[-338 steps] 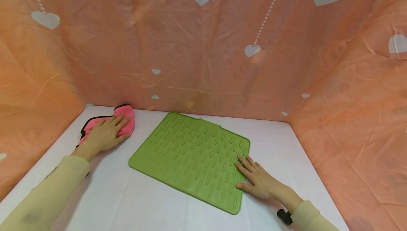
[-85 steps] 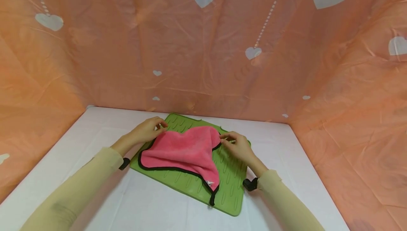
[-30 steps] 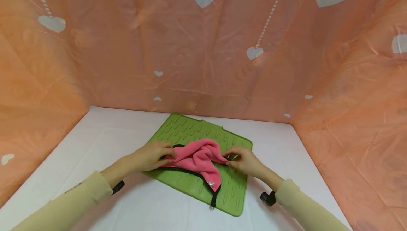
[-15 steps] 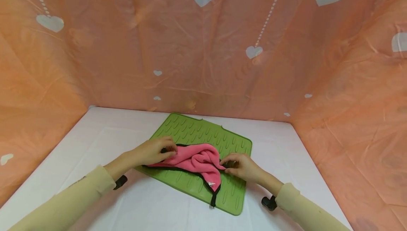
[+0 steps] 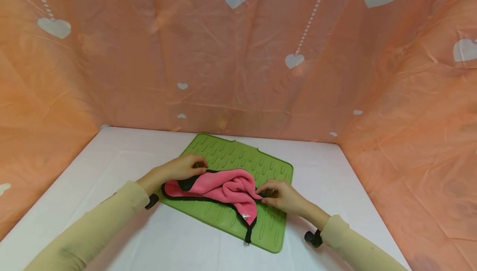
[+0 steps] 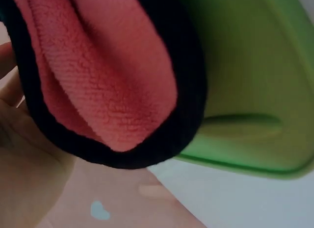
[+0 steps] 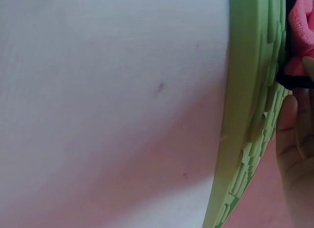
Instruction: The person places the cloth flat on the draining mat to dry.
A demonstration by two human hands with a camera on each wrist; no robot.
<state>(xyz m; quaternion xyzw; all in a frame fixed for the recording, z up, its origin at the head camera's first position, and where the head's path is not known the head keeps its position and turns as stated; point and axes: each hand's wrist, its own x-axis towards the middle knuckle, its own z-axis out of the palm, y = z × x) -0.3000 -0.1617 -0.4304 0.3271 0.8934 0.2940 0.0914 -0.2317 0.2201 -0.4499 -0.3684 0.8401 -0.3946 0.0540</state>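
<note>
A pink fleecy cloth (image 5: 238,198) with black edging lies bunched and folded on a green ribbed mat (image 5: 273,223). My left hand (image 5: 182,167) pinches the cloth's upper left edge, where part is turned over and a dark patch shows. In the left wrist view, a rounded corner of the cloth (image 6: 113,86) covers part of the left hand (image 6: 34,154). At the other end, my right hand (image 5: 285,196) pinches the cloth's right corner between thumb and fingers, just above the mat. A black hanging loop (image 5: 248,234) and a small silvery tag (image 5: 245,216) point toward the front.
The mat lies askew on a white-covered table (image 5: 179,238). Orange sheeting with pale hearts (image 5: 201,55) rises at the back and both sides. Black wrist straps (image 5: 314,238) sit by both sleeves.
The cloth was first under the left hand at the far left, then lay spread over the mat and got gathered. Lately the left hand has shifted up and back, baring the cloth's left corner.
</note>
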